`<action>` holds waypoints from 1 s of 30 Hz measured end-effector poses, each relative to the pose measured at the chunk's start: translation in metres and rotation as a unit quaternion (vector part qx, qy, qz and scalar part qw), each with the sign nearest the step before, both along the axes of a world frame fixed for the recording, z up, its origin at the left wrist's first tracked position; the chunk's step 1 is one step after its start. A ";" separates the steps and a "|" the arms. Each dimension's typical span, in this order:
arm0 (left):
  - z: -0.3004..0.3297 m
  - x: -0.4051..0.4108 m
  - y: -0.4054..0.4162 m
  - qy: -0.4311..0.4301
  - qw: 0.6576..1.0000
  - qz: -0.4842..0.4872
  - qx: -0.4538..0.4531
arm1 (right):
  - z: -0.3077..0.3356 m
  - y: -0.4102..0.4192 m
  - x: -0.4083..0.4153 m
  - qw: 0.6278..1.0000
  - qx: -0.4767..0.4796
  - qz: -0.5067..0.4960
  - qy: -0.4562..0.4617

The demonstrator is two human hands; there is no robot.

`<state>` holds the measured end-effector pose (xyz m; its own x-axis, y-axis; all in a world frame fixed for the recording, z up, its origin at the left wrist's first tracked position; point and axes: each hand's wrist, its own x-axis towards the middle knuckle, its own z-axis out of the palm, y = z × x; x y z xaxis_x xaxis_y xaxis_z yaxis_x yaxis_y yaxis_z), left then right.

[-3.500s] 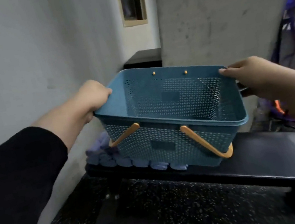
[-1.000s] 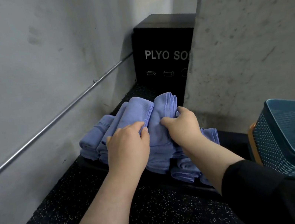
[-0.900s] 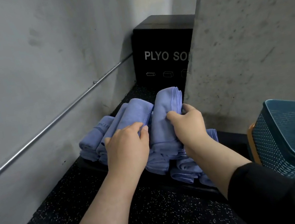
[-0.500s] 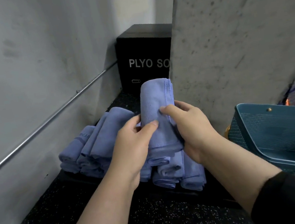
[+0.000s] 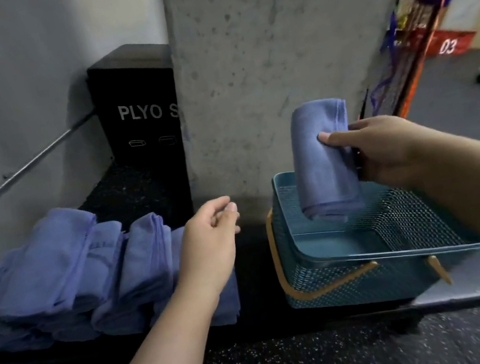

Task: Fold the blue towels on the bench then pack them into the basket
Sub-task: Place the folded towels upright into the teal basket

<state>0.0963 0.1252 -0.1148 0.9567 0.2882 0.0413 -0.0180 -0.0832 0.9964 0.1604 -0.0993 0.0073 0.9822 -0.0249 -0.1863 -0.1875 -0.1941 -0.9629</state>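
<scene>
Right hand (image 5: 385, 148) grips 1 folded towel (image 5: 322, 161), thumb across its front, fingers curled behind, and holds it upright over the far left corner of the basket (image 5: 353, 261); its lower edge dips just inside the rim. Left hand (image 5: 211, 244) hovers loose and empty, fingers lightly curled, above the right end of the pile (image 5: 66, 274), which lies on the bench (image 5: 261, 315) at the left. The basket sits on the bench to the right, handles (image 5: 301, 292) down. A black box (image 5: 137, 110) stands far left.
</scene>
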 end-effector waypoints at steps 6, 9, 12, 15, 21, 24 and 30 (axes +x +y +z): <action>-0.014 0.023 -0.038 0.067 0.995 -0.070 0.025 | -0.061 -0.029 0.026 0.989 -0.065 0.012 0.128; -0.017 0.026 -0.049 0.092 0.990 -0.104 0.026 | -0.093 -0.026 0.037 0.982 -0.072 0.031 0.174; -0.020 0.029 -0.052 0.108 0.985 -0.125 0.046 | -0.118 -0.018 0.052 0.975 -0.098 0.050 0.194; -0.022 0.030 -0.052 0.125 0.982 -0.138 0.044 | -0.134 -0.008 0.065 0.964 -0.126 0.079 0.220; -0.024 0.031 -0.053 0.128 0.982 -0.136 0.033 | -0.172 0.004 0.071 0.940 -0.152 0.126 0.280; -0.025 0.034 -0.054 0.126 0.982 -0.134 0.037 | -0.182 0.004 0.072 0.929 -0.196 0.150 0.274; -0.027 0.034 -0.053 0.122 0.981 -0.136 0.059 | -0.185 -0.001 0.075 0.918 -0.233 0.156 0.282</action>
